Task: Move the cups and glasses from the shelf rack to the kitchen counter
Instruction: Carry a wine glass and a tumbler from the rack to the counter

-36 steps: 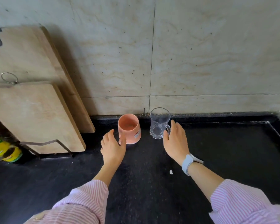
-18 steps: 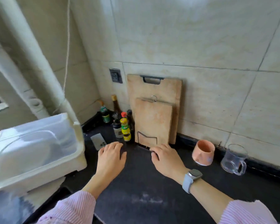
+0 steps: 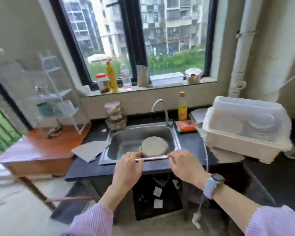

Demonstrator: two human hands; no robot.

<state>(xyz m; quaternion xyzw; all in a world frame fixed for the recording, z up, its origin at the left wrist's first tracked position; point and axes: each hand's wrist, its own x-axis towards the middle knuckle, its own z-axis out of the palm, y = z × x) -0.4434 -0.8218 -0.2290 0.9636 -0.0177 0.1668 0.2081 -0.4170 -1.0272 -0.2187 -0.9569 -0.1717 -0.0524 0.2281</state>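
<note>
Since the earlier frames the view has swung away from the tiled wall, where the pink cup and the clear mug stood on the counter, to the window side of the kitchen; neither cup is in sight now. Both hands have come away from them and are empty. The left hand and the right hand hover palm down over the front edge of the steel sink, fingers loosely spread and slightly curled, gripping nothing. A light blue watch sits on the right wrist, and both sleeves are pink-striped. A stack of plates lies in the sink under the tap. The white wire shelf rack stands at the left on a wooden table, well apart from the hands; a green cup shows on one of its shelves, though motion blur hides whatever else it carries. A lidded dish box sits on the dark counter at the right.
</note>
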